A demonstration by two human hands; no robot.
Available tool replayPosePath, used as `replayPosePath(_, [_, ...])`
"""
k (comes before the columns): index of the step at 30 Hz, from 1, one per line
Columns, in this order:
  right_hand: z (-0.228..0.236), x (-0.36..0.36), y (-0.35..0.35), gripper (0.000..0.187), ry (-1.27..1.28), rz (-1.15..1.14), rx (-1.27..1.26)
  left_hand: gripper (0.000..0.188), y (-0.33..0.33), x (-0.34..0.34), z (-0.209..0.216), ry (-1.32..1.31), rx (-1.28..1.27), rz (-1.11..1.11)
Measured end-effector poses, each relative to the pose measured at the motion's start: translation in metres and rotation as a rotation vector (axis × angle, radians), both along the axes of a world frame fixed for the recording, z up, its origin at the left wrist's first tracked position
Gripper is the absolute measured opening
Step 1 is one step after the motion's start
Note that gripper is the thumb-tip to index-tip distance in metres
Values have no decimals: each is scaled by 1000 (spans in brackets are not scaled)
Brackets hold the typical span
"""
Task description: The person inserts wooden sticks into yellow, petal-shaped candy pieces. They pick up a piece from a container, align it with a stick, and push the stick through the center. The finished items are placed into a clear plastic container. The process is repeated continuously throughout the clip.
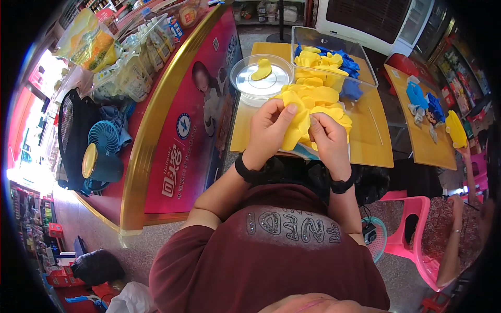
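In front of me, both hands are raised over the near edge of a wooden table point(368, 148). My left hand point(270, 128) pinches a soft yellow petal-shaped piece point(296, 122) between thumb and fingers. My right hand point(332, 142) is closed at the right side of the same yellow piece, its fingertips partly hidden. Just beyond the hands lies a heap of similar yellow pieces point(319, 95). A single curved yellow piece point(262, 70) lies in a round clear plastic tub point(241, 86) at the back left. Behind the heap, a clear rectangular bin point(369, 70) holds yellow and blue pieces.
A thin stick point(376, 125) lies on the table's right part. A pink-sided counter point(172, 135) stands close on my left, bearing a small blue fan point(103, 134) and packages. At right are a second table point(425, 136), a pink chair point(417, 229) and another person's arm point(453, 250).
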State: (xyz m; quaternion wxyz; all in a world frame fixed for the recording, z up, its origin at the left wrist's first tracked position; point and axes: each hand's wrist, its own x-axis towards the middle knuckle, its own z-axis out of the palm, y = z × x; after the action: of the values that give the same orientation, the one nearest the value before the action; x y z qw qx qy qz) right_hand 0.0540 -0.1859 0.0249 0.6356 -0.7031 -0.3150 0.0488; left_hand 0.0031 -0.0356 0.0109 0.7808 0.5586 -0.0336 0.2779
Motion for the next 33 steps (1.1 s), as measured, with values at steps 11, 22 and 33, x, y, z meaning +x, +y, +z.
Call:
replayPosePath(11, [-9,-1,7,15,-94,-25,30,13,4,-3,2,-46,-28,10])
replayPosePath(22, [-8,-7,10,20,83,60,87,15,5,-6,9,-79,-104,44])
replayPosePath(33, [0,7,-4,14,-207,42,-123,18,8,-5,10,95,-15,3])
